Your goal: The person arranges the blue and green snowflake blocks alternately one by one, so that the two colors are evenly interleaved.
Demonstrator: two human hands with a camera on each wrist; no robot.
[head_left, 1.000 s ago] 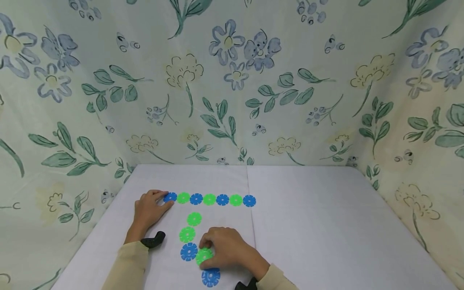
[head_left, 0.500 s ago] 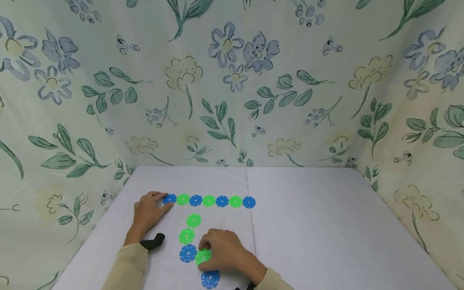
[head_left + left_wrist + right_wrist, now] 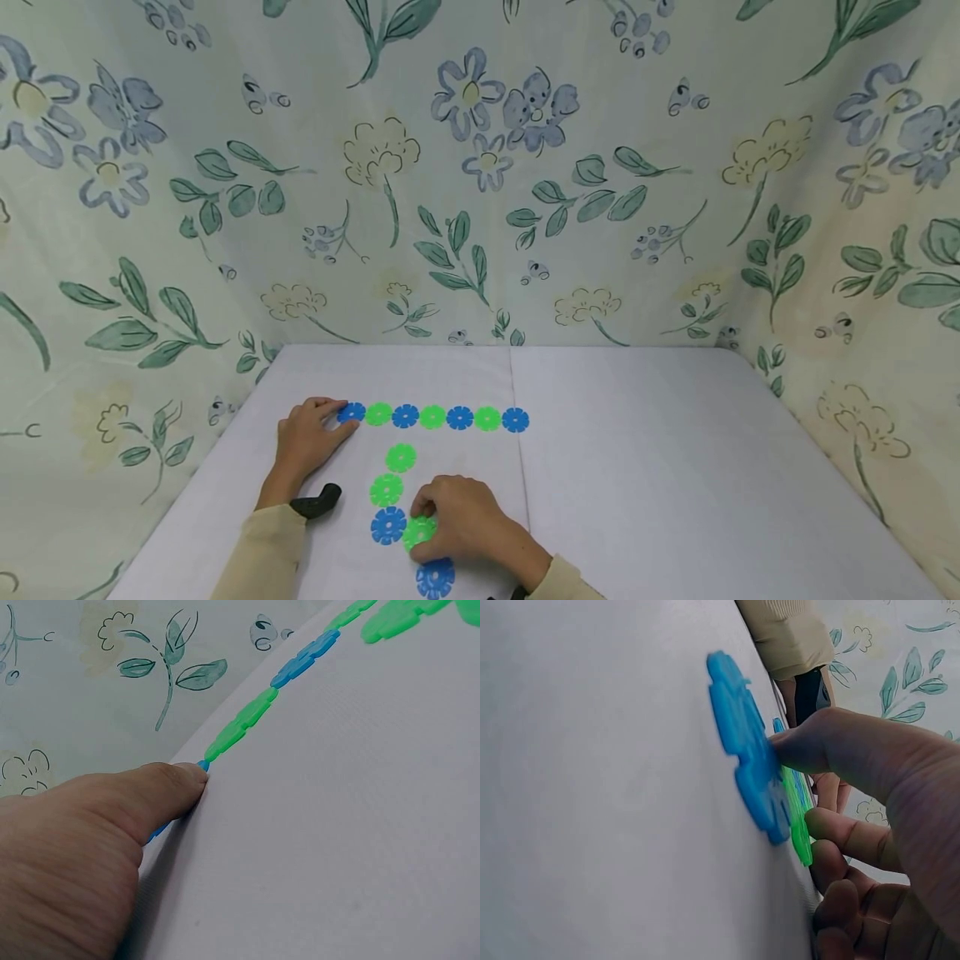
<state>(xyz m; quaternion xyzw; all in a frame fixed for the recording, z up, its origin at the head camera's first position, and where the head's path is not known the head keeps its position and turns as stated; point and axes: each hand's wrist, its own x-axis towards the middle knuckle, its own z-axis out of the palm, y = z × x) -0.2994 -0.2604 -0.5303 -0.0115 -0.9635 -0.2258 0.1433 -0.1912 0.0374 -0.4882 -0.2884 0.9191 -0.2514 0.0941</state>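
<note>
A row of discs, blue and green by turns and lying edge to edge, is laid across the white tabletop; the even alternation suggests a deliberate order. At the row's left end, the end blue disc is gripped at its rim between the thumb and fingers of the left hand. By this hold, it may be judged, the row is steadied against sliding.

Nearer the person, a green disc is pinched between the thumb and forefinger of the right hand, whose other fingers are curled in. Such a thin, flat piece is probably most easily taken by its edge. Whether it is raised from the tabletop cannot be told.

Just to its left a loose blue disc is seen, with a second green disc and a third green disc placed beyond it towards the row. A near blue disc is set below the right hand, close to the thumb. These spare pieces seem to be left within easy reach. The tabletop is backed by a flowered cloth.
</note>
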